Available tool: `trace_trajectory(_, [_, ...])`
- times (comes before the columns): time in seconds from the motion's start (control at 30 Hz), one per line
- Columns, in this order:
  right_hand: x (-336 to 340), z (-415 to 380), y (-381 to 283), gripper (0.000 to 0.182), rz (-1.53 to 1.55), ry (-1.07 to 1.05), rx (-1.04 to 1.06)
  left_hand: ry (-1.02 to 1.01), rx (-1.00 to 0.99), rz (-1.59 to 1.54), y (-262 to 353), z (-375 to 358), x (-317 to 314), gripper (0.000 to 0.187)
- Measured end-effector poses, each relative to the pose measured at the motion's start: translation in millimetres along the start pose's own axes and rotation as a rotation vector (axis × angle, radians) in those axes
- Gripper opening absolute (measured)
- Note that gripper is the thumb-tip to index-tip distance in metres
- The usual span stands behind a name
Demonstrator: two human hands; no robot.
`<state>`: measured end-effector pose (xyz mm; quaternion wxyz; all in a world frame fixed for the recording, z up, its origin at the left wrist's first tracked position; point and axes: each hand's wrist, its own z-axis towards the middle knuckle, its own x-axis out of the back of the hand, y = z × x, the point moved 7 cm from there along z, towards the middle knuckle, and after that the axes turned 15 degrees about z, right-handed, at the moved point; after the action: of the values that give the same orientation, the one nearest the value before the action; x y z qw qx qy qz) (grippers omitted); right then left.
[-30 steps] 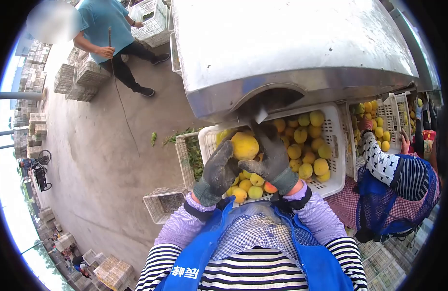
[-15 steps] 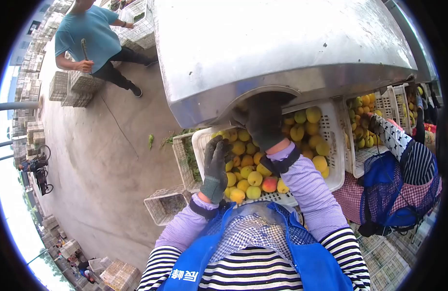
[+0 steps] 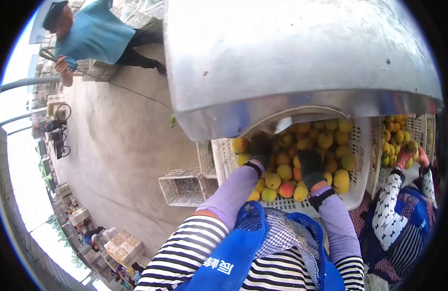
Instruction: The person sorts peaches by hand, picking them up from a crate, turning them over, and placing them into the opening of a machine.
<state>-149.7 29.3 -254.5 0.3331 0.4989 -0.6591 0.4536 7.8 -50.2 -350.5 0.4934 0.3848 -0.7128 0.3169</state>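
Note:
Yellow peaches (image 3: 284, 171), one of them blushed red, fill a white plastic crate (image 3: 362, 179) in front of me. My left hand (image 3: 261, 146), in a dark glove, reaches into the left part of the crate among the peaches. My right hand (image 3: 310, 164), gloved as well, is down among the peaches right of centre. The fingers of both hands are dark and blurred, so their grip does not show. A metal machine housing (image 3: 292, 58) with a curved cut-out overhangs the far side of the crate. A small white piece (image 3: 283, 125) shows at that cut-out.
At right a co-worker (image 3: 403, 208) handles fruit in another crate (image 3: 423, 131). An empty crate (image 3: 182, 188) lies on the concrete floor (image 3: 132, 145) to the left. A person in a blue shirt (image 3: 95, 34) stands at upper left, holding a thin rod or cord.
Both hands have moved down into the peaches and further apart; the right hand has come out from under the housing. My view has shifted. The blue-shirted person has moved an arm.

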Motion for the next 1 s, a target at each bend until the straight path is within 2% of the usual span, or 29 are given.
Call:
trace_trajectory(0.03, [-21.1, 3.1, 0.0, 0.027, 0.016, 0.002, -0.008, -0.009, 0.027, -0.008, -4.0, 4.8, -6.8, 0.024])
trace_trajectory(0.07, [-16.1, -0.4, -15.1, 0.022, 0.020, 0.191, 0.119, -0.050, 0.067, -0.095, -8.3, 8.3, -10.5, 0.025])
trace_trajectory(0.1, [-46.4, 2.8, -8.4, 0.020, 0.054, 0.039, 0.077, -0.094, 0.114, -0.209, -10.3, 11.7, -13.7, 0.028])
trace_trajectory(0.17, [-101.5, 5.0, 20.7, 0.042, 0.117, -0.218, -0.136, -0.125, 0.188, -0.340, -14.1, 12.4, -17.4, 0.034])
trace_trajectory(0.27, [-127.2, -5.3, 29.1, 0.042, 0.065, -0.027, 0.011, -0.167, 0.244, -0.362, -19.8, 8.7, -12.3, 0.038])
trace_trajectory(0.4, [-124.9, 0.8, 25.1, 0.043, 0.111, -0.241, -0.075, -0.362, 0.192, -0.427, -20.2, 9.5, -38.2, 0.047])
trace_trajectory(0.47, [-108.0, 4.3, 15.0, 0.042, 0.140, -0.246, -0.142, 0.052, 0.244, -0.399, -21.8, -12.5, -9.2, 0.040])
trace_trajectory(0.5, [-98.2, 14.8, 5.0, 0.042, 0.327, -0.240, -0.183, 0.263, 0.264, -0.372, -33.9, -25.8, 11.5, 0.038])
trace_trajectory(0.57, [-72.4, 40.1, -8.3, 0.043, 0.693, -0.233, -0.277, 0.088, 0.021, -0.610, -68.9, -18.9, 42.4, 0.036])
trace_trajectory(0.6, [-59.7, 28.4, 2.2, 0.043, 0.867, -0.228, -0.369, -0.028, -0.136, -0.749, -73.1, -25.7, 63.8, 0.035])
trace_trajectory(0.63, [-51.8, 12.3, 14.3, 0.048, 0.732, -0.053, -0.126, -0.202, -0.134, -1.186, -71.2, -41.7, 72.5, 0.034])
trace_trajectory(0.67, [-46.2, -8.8, 27.7, 0.054, 0.544, 0.152, 0.083, -0.402, -0.029, -1.771, -69.7, -58.1, 79.9, 0.033])
trace_trajectory(0.7, [-25.5, -6.0, 2.8, 0.067, 0.404, -0.017, -0.062, -0.575, 0.144, -2.167, -68.5, -75.1, 88.1, 0.031])
trace_trajectory(0.73, [-1.7, -6.2, -23.8, 0.081, 0.240, -0.205, -0.177, -0.559, 0.165, -2.193, -80.2, -87.4, 115.0, 0.032])
trace_trajectory(0.77, [-33.2, -1.8, -20.5, 0.100, 0.246, -0.247, -0.304, -0.394, -0.043, -1.914, -92.0, -97.7, 142.6, 0.033])
trace_trajectory(0.8, [-53.2, 0.8, -19.3, 0.104, 0.252, -0.172, -0.328, -0.337, -0.095, -1.693, -96.5, -104.0, 144.0, 0.042])
trace_trajectory(0.87, [-46.0, 12.8, -27.6, 0.104, 0.369, -0.180, -0.451, -0.331, -0.151, -1.668, -102.1, -116.2, 157.4, 0.046])
trace_trajectory(0.97, [-55.8, -5.4, -31.5, 0.096, 0.484, 0.006, -0.365, -0.194, -0.277, -1.188, -103.7, -125.1, 160.6, 0.039])
trace_trajectory(1.0, [-53.0, -11.4, -32.2, 0.093, 0.504, 0.038, -0.331, -0.154, -0.319, -1.152, -100.8, -126.6, 163.5, 0.036])
